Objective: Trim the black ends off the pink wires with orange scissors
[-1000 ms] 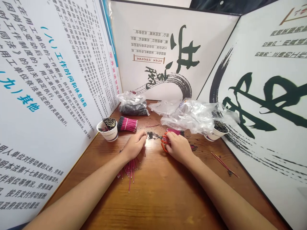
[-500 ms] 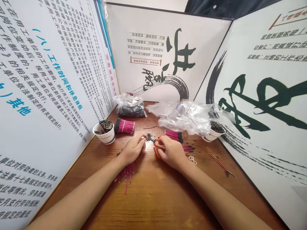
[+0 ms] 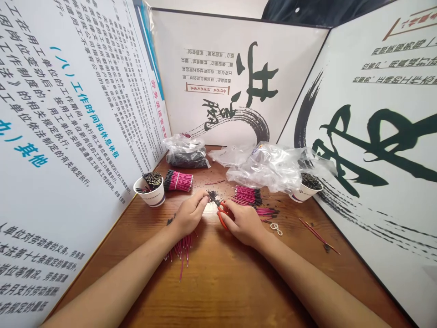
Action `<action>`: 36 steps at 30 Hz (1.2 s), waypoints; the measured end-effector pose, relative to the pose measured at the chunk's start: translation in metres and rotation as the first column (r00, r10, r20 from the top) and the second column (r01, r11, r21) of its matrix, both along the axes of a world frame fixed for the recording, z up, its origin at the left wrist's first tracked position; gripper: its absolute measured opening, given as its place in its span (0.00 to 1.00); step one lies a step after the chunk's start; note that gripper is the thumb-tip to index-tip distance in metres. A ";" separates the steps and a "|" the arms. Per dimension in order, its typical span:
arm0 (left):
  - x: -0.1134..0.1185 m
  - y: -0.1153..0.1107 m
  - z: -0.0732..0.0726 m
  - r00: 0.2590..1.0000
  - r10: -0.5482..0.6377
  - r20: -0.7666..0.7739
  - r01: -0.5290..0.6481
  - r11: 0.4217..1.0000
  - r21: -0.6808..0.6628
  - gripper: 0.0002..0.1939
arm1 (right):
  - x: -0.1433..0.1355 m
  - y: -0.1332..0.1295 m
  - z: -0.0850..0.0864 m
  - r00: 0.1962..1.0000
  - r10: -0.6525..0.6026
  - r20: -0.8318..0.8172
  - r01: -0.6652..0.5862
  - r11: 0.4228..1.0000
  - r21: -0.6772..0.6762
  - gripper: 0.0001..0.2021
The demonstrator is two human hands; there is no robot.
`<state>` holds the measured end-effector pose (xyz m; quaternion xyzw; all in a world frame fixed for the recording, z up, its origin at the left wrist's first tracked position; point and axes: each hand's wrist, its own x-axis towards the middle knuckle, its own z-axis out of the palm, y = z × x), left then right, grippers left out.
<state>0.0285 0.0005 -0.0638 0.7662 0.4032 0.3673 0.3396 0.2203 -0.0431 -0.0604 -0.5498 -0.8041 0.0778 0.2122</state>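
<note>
My right hand is closed round the handles of orange-handled pliers, whose dark jaws point up-left toward my left fingertips. My left hand is pinched, and what it holds is too small or hidden to make out. Loose pink wires with pale tips stick out from under my left hand and wrist. Small black bits lie scattered round the plier jaws. Beyond my right hand are a pink and black wire bundle and some looser pink wires.
A paper cup of black-ended pieces and a tied wire bundle stand at left. Behind are a bag of black parts, crumpled clear bags and another cup. Printed boards enclose the table.
The pliers' handles look closer together and the jaws sit nearer my left fingertips. My right hand has shifted slightly down. The whole view has moved a little.
</note>
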 end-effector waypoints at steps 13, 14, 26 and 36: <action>0.001 0.002 0.001 0.998 0.007 0.067 -0.006 1.000 -0.013 0.13 | 0.002 0.001 -0.001 0.999 -0.006 -0.043 0.004 0.999 -0.042 0.11; 0.001 0.002 0.001 0.998 0.007 0.066 -0.006 1.000 -0.012 0.13 | 0.002 0.001 -0.001 0.999 -0.003 -0.045 0.001 0.999 -0.043 0.11; 0.002 0.002 0.003 0.996 0.007 0.087 -0.007 1.000 -0.011 0.14 | 0.003 0.003 0.000 0.998 -0.021 -0.052 0.020 0.999 -0.026 0.10; 0.000 0.002 -0.006 0.980 0.036 0.197 0.001 0.983 -0.184 0.11 | 0.024 0.016 0.003 0.966 -0.182 0.184 0.165 0.981 0.102 0.06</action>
